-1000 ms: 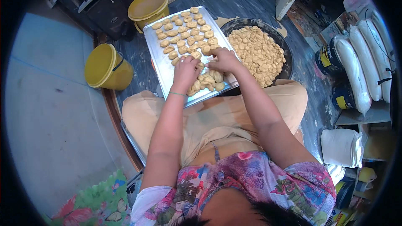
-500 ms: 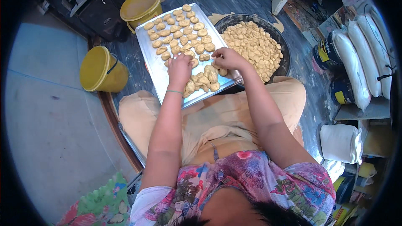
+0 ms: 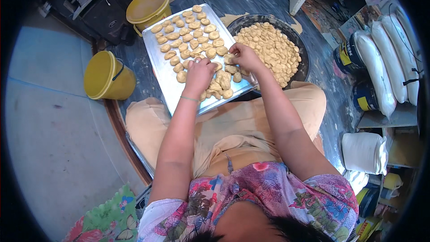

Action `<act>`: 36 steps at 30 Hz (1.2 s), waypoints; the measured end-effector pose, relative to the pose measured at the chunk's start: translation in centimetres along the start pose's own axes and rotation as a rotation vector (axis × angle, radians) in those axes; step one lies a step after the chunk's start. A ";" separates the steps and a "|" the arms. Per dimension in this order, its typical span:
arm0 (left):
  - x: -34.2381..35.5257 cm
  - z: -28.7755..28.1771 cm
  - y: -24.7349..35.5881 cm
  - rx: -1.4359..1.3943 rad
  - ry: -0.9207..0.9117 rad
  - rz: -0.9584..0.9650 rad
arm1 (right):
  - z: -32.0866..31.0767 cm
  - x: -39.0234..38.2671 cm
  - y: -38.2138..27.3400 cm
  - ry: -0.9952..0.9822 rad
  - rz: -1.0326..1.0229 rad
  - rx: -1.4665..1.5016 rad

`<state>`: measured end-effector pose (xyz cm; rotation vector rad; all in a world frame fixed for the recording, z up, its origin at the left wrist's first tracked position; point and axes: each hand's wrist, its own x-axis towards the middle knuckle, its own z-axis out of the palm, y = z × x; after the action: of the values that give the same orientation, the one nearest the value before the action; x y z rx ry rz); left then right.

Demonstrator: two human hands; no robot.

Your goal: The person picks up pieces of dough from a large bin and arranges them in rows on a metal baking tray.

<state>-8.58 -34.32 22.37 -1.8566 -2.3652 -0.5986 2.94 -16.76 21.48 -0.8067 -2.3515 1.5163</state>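
Note:
A metal baking tray (image 3: 162,69) lies tilted across my lap and the floor, with rows of tan dough pieces (image 3: 194,25) on its far part. A loose heap of dough pieces (image 3: 222,80) sits at its near right. My left hand (image 3: 200,75) is over the tray's middle, fingers bent down, with a small dough piece (image 3: 218,66) at its thumb side. My right hand (image 3: 247,58) pinches another dough piece (image 3: 228,58) at the tray's right edge. The undersides of the fingers are partly hidden.
A wide black basin (image 3: 306,56) full of dough pieces stands right of the tray. Yellow buckets (image 3: 101,75) and a lidded yellow bucket (image 3: 150,6) are on the left. Long white filled bags (image 3: 376,62) and dark buckets (image 3: 347,57) line the right. A folded white cloth (image 3: 365,152) lies below.
My left hand has moved slightly right, leaving a dough piece at the end of a row. My right hand has shifted a little up and left, and a dough piece now shows at its fingertips.

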 end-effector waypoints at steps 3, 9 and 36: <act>1.0 0.3 0.3 0.080 -0.012 -0.024 | 0.4 0.3 1.2 0.004 -0.152 -0.013; -0.5 -0.5 0.0 -0.027 0.140 -0.101 | -0.3 -1.8 -0.2 0.107 -0.151 -0.200; -6.0 -0.9 5.1 -0.739 0.213 -0.566 | 7.9 -7.3 2.3 0.398 -0.335 0.337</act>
<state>-2.30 -39.17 22.68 -1.1217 -2.7150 -1.8178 5.98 -26.17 16.74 -0.5382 -1.7764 1.4002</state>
